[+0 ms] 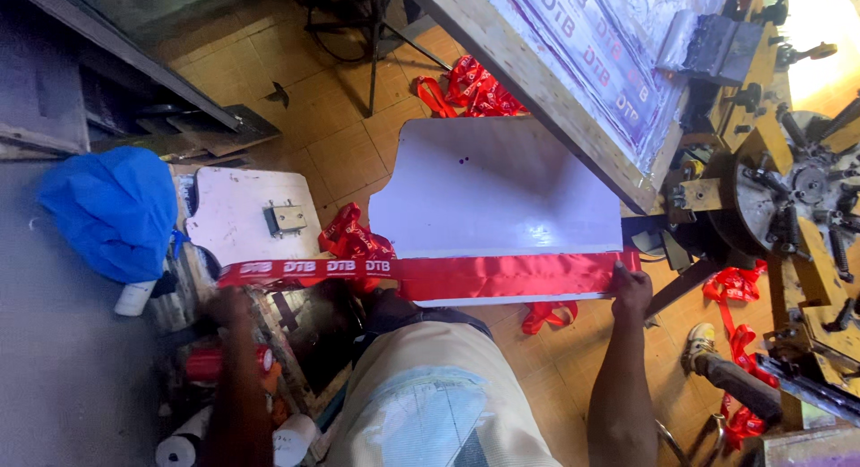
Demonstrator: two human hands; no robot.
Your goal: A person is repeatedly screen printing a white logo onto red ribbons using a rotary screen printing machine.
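Glossy red ribbon (430, 274), white-printed, taut across white board (493, 194), both hands' fingers (624, 279) seemingly pinching its ends.

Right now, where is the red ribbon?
In the head view, the red ribbon lies stretched along the near edge of the white board, between the left hand and right hand.

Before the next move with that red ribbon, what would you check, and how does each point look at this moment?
1. Red ribbon lies flat along the near edge of the white board: ok.
2. Right hand pins the ribbon's right end: ok.
3. Left hand is at the printed left end: ok, though its grip cannot be told.
4. Blank red stretch sits on the board: ok.
5. Wooden-framed screen is lifted off the board: ok.
6. Board surface clean: not ok, small dark specks show.
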